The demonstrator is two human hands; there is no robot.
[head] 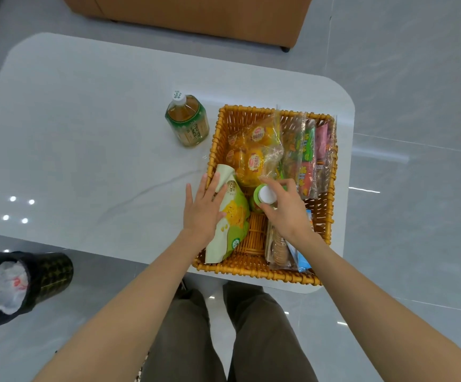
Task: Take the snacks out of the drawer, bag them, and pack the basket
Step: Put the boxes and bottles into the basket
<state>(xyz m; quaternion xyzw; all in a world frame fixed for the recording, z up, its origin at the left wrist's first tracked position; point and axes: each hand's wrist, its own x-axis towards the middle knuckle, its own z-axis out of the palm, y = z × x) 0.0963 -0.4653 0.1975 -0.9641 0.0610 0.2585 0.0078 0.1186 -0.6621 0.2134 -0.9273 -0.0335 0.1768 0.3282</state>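
A woven orange basket [254,267] stands at the right end of the white table. Inside it lie clear bags of yellow bread packs [256,150], colourful snack packets [305,158], and a bag of round biscuits [279,249]. A green chip bag [230,224] leans against the basket's left wall. My left hand [203,210] lies flat with straight fingers on that chip bag. My right hand [285,208] grips a green bottle with a white cap [265,195] by its top, upright in the basket's middle. A second tea bottle [188,121] stands on the table left of the basket.
The white table [86,147] stretches wide to the left of the basket. A black waste bin [17,285] with a white liner stands on the floor at the lower left. A wooden piece of furniture [196,15] is beyond the table. My legs are below.
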